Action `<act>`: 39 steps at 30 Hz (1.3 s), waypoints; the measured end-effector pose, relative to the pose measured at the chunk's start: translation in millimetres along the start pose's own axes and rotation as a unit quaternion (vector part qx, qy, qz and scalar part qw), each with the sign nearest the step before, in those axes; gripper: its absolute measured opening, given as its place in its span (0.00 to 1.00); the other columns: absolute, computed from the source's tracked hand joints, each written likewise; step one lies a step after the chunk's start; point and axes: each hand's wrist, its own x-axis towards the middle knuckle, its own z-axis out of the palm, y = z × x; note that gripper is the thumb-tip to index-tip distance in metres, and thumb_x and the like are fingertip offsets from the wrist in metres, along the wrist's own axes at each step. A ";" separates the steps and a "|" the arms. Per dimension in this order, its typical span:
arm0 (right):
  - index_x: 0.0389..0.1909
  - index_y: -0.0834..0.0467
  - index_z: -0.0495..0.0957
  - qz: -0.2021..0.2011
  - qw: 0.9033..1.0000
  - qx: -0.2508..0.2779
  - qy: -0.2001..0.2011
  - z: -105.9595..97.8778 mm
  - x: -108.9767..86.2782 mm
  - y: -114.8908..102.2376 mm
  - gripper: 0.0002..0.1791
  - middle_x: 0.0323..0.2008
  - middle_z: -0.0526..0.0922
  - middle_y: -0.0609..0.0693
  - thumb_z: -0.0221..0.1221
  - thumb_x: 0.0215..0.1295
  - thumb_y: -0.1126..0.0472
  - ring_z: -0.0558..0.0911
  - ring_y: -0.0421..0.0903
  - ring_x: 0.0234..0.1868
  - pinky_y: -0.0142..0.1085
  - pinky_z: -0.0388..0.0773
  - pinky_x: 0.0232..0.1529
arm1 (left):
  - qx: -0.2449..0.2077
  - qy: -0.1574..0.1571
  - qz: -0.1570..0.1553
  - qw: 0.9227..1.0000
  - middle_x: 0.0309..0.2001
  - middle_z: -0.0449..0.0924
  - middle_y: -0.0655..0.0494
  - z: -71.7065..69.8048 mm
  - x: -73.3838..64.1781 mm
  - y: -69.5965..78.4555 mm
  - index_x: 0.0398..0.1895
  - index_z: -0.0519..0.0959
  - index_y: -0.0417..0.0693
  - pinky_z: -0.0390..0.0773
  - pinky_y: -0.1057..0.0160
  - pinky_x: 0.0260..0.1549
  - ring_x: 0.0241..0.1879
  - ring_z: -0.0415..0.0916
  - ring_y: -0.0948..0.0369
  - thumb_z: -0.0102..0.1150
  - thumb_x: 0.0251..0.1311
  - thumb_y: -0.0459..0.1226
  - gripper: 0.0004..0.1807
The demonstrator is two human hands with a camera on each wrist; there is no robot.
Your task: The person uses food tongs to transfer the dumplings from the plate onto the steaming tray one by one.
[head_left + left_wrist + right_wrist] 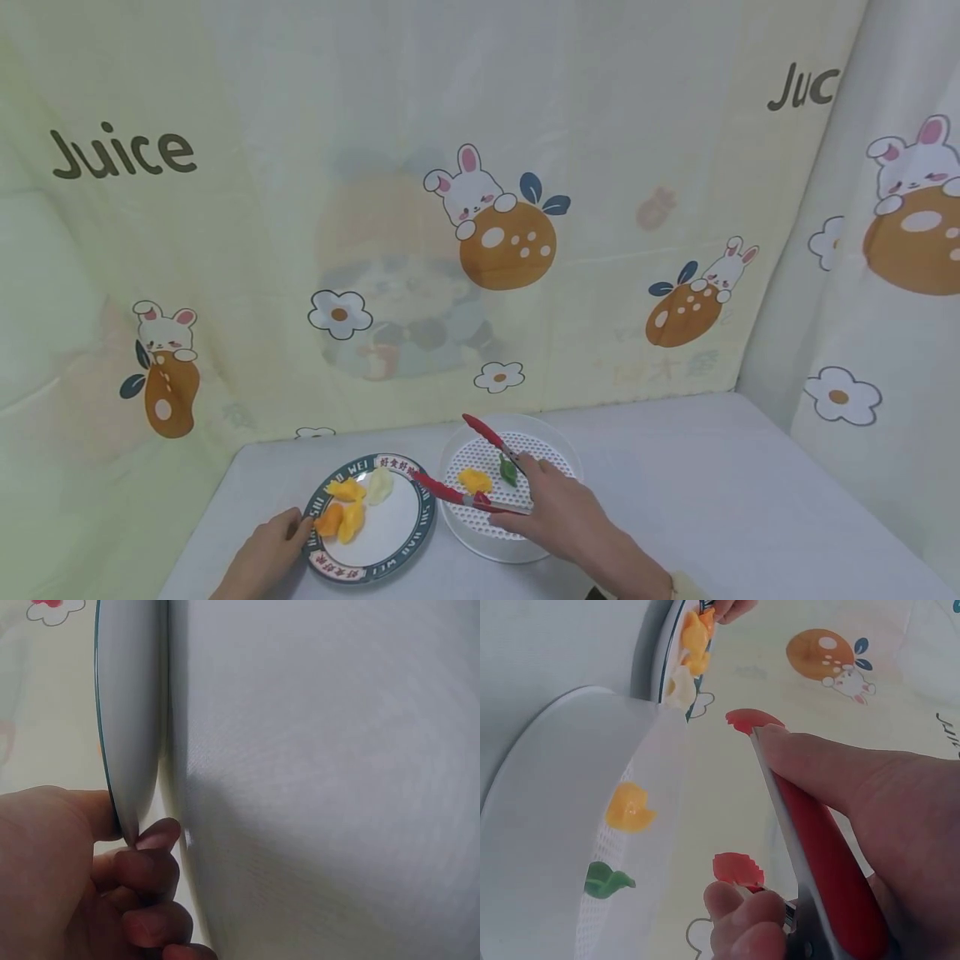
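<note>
At the rim of a white plate with a dark green patterned border point(393, 517), my left hand point(266, 550) pinches its left edge. In the left wrist view the plate point(131, 720) is seen edge-on, its rim between thumb and fingers. Small dumpling-like pieces lie on it: yellow ones point(351, 522), an orange one point(328, 521) and a pale one point(380, 485). My right hand point(558, 512) grips red-tipped tongs point(442, 490), their arms spread above a round white perforated tray point(480, 550). A yellow piece point(629, 808) and a green piece point(606, 880) lie in the tray.
Plate and tray stand side by side on a white-covered table point(675, 492). A pale curtain printed with rabbits and oranges point(600, 100) hangs right behind the table, and another stretch of it closes off the right side.
</note>
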 end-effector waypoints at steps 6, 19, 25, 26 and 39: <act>0.68 0.53 0.69 -0.037 0.999 -0.005 0.000 9.0 6.4 -5.5 0.52 0.63 0.76 0.58 0.73 0.44 0.32 0.79 0.54 0.52 0.53 0.82 0.49 | 0.001 0.000 -0.001 1.000 0.24 0.69 0.53 0.7 0.3 -0.1 0.34 0.74 0.42 0.66 0.62 0.29 0.28 0.68 0.59 0.48 0.73 0.44 0.14; 0.68 0.56 0.70 -0.109 0.993 -0.044 0.000 24.2 17.3 -21.9 0.50 0.57 0.76 0.57 0.71 0.48 0.32 0.76 0.48 0.38 0.45 0.83 0.41 | -0.003 0.001 -0.006 1.000 0.24 0.70 0.53 0.5 0.9 -1.4 0.33 0.74 0.43 0.66 0.62 0.28 0.27 0.68 0.59 0.49 0.72 0.44 0.14; 0.68 0.56 0.70 -0.145 0.985 -0.091 -0.005 31.2 19.8 -36.4 0.49 0.54 0.74 0.54 0.69 0.50 0.32 0.73 0.44 0.35 0.37 0.81 0.34 | -0.006 0.002 -0.011 1.000 0.24 0.69 0.52 0.7 1.5 -0.2 0.33 0.74 0.43 0.66 0.62 0.28 0.27 0.68 0.59 0.49 0.72 0.44 0.14; 0.68 0.56 0.70 -0.152 0.984 -0.097 -0.005 32.5 20.4 -38.4 0.49 0.54 0.74 0.54 0.69 0.51 0.32 0.73 0.44 0.35 0.36 0.81 0.34 | -0.006 0.002 -0.012 1.000 0.24 0.69 0.52 0.7 1.8 -0.3 0.33 0.74 0.43 0.66 0.62 0.28 0.27 0.68 0.58 0.49 0.72 0.44 0.14; 0.66 0.57 0.71 -0.160 0.979 -0.127 -0.010 50.5 39.4 -59.4 0.42 0.51 0.75 0.52 0.67 0.57 0.35 0.72 0.42 0.26 0.32 0.73 0.25 | -0.006 0.004 -0.013 1.000 0.23 0.69 0.53 2.2 5.0 -2.1 0.32 0.73 0.43 0.65 0.62 0.28 0.27 0.68 0.59 0.49 0.72 0.43 0.14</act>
